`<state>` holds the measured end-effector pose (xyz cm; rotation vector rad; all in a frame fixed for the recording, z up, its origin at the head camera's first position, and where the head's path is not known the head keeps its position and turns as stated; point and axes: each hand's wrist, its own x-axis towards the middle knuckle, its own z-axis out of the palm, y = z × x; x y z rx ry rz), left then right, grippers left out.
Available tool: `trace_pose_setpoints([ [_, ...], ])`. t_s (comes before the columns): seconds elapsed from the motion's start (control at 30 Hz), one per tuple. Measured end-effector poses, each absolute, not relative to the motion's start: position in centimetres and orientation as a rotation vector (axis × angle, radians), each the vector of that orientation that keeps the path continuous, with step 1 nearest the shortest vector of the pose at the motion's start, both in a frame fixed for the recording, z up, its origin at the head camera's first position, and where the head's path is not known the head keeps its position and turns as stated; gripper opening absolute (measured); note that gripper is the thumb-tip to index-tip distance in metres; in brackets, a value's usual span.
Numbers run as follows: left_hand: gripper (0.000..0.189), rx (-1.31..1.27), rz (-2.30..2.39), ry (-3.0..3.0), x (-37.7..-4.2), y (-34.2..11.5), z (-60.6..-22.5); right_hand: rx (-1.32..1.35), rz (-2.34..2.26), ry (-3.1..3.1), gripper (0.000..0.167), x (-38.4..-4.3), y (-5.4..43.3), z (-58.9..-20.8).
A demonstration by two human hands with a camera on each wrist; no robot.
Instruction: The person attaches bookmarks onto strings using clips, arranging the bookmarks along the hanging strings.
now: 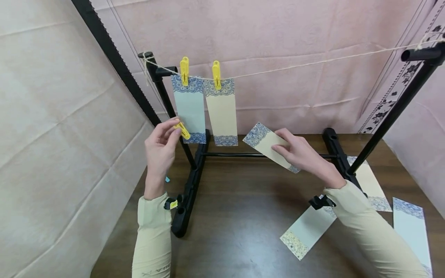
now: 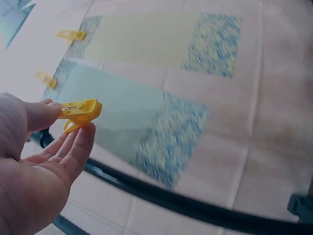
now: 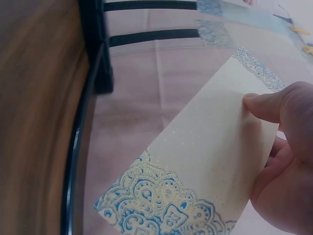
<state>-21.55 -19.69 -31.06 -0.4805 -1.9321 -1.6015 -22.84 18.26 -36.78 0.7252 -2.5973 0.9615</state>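
Observation:
My left hand pinches a yellow clothespin between thumb and fingers, in front of the lower part of a hanging pale blue card. In my right hand is a cream card with blue lace-patterned ends, gripped by its edge and tilted, above the table. The blue card and a cream card hang side by side from a string. One yellow clothespin clips the blue card, another clothespin the cream one.
A black frame on the brown table carries the string between its two posts. Under and beside my right sleeve lie a pale blue card, a cream card and another blue card. Light cloth hangs behind.

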Motion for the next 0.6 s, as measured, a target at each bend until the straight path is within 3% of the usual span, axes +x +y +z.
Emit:
trace_pose_setpoints([
  [0.3, 0.021, -0.568, -1.644, -1.86, -21.7, -17.3, -28.8, 0.792, 0.92, -2.461, 0.02, -23.3, 16.8, -35.1],
  [0.6, 0.021, -0.75, -1.625, -1.808, -21.7, -15.1, -26.2, 0.773, 0.969, -2.429, 0.021, -23.3, 15.9, -33.6],
])
